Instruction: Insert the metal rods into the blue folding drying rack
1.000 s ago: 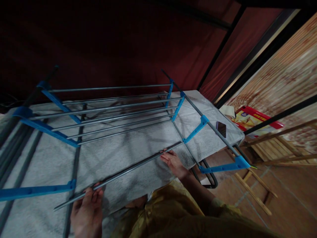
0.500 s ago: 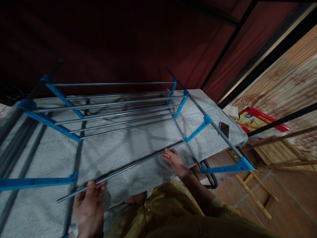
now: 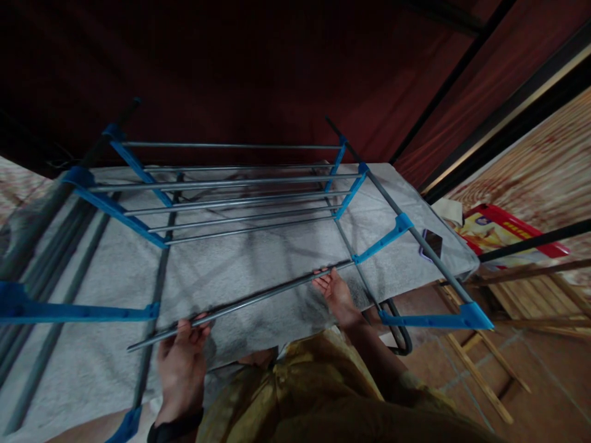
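Observation:
A long grey metal tube (image 3: 258, 299) slants across the near side of a partly built rack (image 3: 221, 184) of grey tubes and blue plastic brackets. My left hand (image 3: 184, 354) is closed round the tube near its free left end. Toward the other end, my right hand (image 3: 336, 294) has its fingers under and around the tube, close to a blue bracket (image 3: 383, 239). The tube's right end meets the lower end of that bracket; I cannot tell how far it is seated. On the left, another blue bracket (image 3: 87, 312) stands apart from the tube's left end.
The rack lies on a grey cloth-covered table (image 3: 272, 252). Several loose tubes (image 3: 55, 258) lie at the left. A phone (image 3: 431, 243) rests on the cloth at the right. Beyond the table's edge are a red and yellow box (image 3: 508, 231) and a wooden frame (image 3: 484, 375) on the tiled floor.
The view has shifted, so the rack appears farther right. Both hands still hold the tube; my right hand's fingers now lie more around it.

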A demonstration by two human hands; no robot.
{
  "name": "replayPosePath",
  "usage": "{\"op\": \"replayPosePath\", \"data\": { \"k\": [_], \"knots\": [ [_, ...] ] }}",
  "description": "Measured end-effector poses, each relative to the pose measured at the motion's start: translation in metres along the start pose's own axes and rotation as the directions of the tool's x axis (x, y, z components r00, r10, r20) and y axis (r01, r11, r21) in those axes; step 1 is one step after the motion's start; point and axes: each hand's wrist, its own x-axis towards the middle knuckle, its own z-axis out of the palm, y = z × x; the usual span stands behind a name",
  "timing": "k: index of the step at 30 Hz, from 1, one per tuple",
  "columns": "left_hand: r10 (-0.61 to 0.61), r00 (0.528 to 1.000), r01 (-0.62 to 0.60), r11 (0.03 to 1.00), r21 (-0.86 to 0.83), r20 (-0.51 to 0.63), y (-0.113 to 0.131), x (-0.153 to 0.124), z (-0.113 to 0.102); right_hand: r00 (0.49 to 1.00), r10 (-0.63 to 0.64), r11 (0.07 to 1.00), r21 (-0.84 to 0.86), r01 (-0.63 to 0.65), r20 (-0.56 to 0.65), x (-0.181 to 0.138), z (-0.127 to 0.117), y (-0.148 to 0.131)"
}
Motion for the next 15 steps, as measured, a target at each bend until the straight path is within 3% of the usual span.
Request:
{"op": "replayPosePath", "data": {
  "k": [15],
  "knots": [
    [0.074,0.997,-0.074,0.996,0.042,0.006,0.0028,-0.0044,-0.0010,0.999,-0.039,0.994,-0.098,0.039,-0.001,0.0007,-0.0010,0.0032]
  ]
}}
